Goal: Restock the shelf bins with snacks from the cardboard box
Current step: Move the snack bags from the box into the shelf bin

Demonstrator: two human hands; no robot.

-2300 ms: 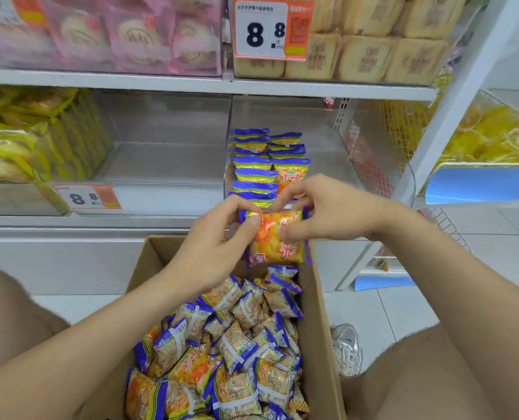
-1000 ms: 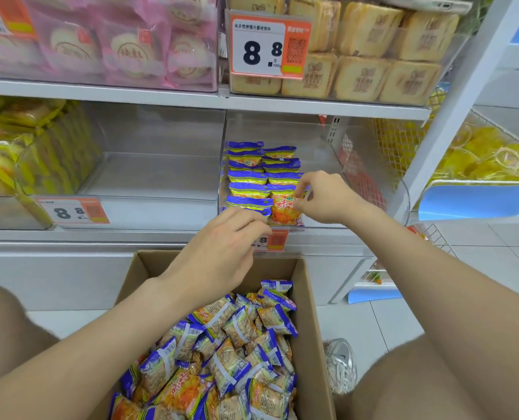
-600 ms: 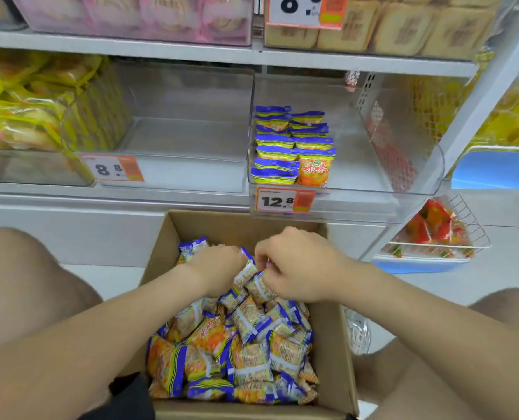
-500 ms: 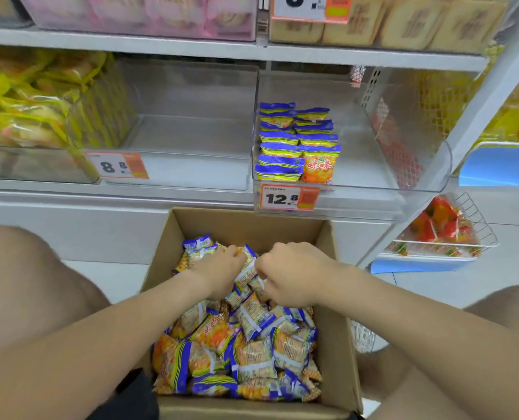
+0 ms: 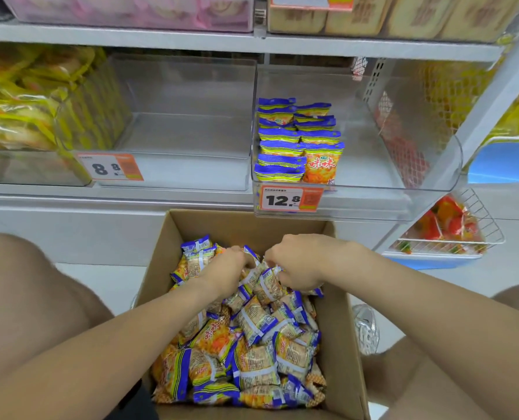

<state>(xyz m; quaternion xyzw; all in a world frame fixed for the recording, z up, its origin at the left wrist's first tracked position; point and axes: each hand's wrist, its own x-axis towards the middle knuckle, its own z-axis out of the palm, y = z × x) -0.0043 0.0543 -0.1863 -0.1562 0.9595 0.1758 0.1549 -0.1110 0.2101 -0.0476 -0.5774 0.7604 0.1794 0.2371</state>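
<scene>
Inside one box, two hands (around packets)

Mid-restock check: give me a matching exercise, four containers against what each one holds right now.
Containers:
1 cardboard box
2 bin tagged 12.8
3 far-left bin
4 wire basket

Contents:
A yellow bags
B red-orange packs
C loose heap of snack packets
D upright rows of blue-topped packets

Pairs: 1-C, 2-D, 3-A, 4-B.
</scene>
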